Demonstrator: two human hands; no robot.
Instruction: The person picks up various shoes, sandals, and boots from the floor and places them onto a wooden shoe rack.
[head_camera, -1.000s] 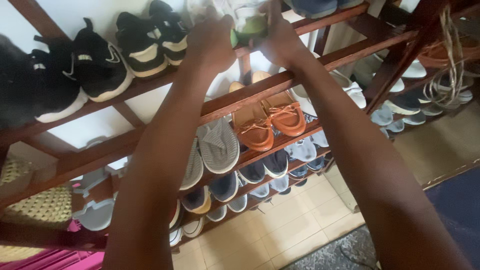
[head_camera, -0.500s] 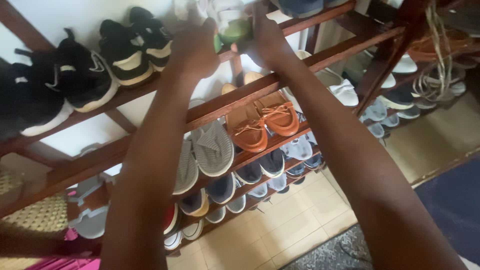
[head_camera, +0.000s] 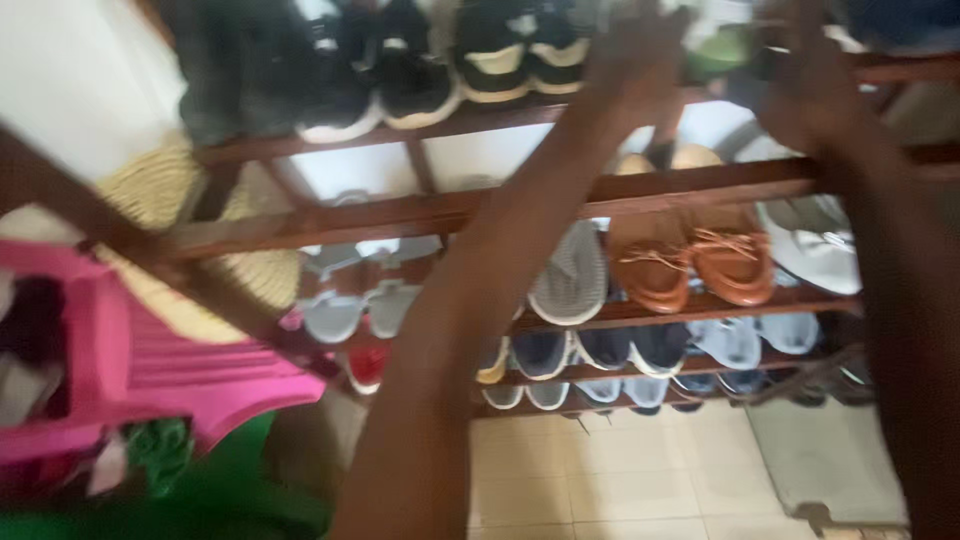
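Observation:
The view is motion-blurred. Both my arms reach up to the top shelf of a dark wooden shoe rack (head_camera: 420, 212). My left hand (head_camera: 640, 60) and my right hand (head_camera: 810, 85) press on either side of a white shoe with a green sole (head_camera: 720, 52) at the top edge of the picture. The shoe sits at the level of the top shelf, and most of it is hidden by my fingers. Black and white sneakers (head_camera: 400, 75) stand on the same shelf to the left of my left hand.
Brown loafers (head_camera: 690, 265), a grey slip-on (head_camera: 570, 275) and a pale shoe (head_camera: 815, 250) sit on the second shelf, with several more pairs below. A woven straw basket (head_camera: 190, 200) and a pink plastic item (head_camera: 150, 350) are at the left. Beige floor tiles (head_camera: 600, 480) lie beneath.
The view has swung sharply left and blurred, so the rack and my hands now sit further right. The pink item and straw basket have come into view. My hands stay at the green-soled shoe.

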